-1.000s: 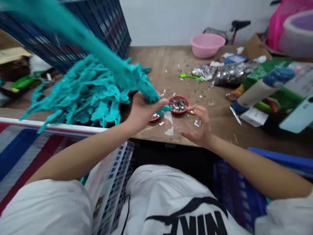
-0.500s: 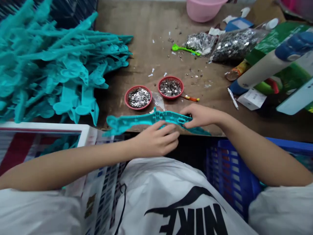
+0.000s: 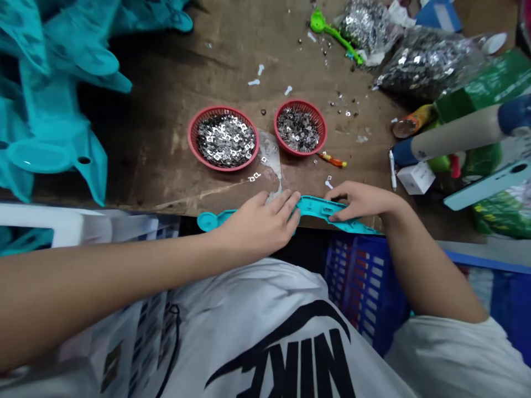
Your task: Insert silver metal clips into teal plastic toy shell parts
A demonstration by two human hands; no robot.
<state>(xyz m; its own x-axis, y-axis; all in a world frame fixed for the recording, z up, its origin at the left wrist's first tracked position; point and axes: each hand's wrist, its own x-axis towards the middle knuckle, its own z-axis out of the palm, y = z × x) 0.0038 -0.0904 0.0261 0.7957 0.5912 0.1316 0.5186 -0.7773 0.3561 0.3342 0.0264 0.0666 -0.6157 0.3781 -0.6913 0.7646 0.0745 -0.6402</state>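
Head view: the fingers of the left hand [image 3: 257,224] lie close together and press down on a teal moulded plastic strip [image 3: 319,207], while the fingers of the right hand [image 3: 360,202] curl over its far edge, so both hands are clamped on it. The strip runs sideways along the near edge of the wooden table [image 3: 136,182], with its round end [image 3: 207,221] sticking out past the left hand at 9 o'clock. Just beyond the hands, at 11 o'clock, a larger red mesh basket [image 3: 189,135] holds silver sequins [image 3: 226,141]. At 12 o'clock, a smaller red mesh basket [image 3: 301,101] holds more sequins [image 3: 297,130], and loose sequins are scattered around both. Farther out at 1 o'clock lies a bulging plastic bag of silver sequins [image 3: 427,66], with a green plastic scoop [image 3: 332,34] near it. A heap of teal plastic pieces [image 3: 50,132] sits at 9 to 10 o'clock, a white marker pen [image 3: 392,168] and a small white box [image 3: 417,178] lie at 3 o'clock, and a blue plastic crate [image 3: 360,282] stands below the table edge at 5 o'clock.
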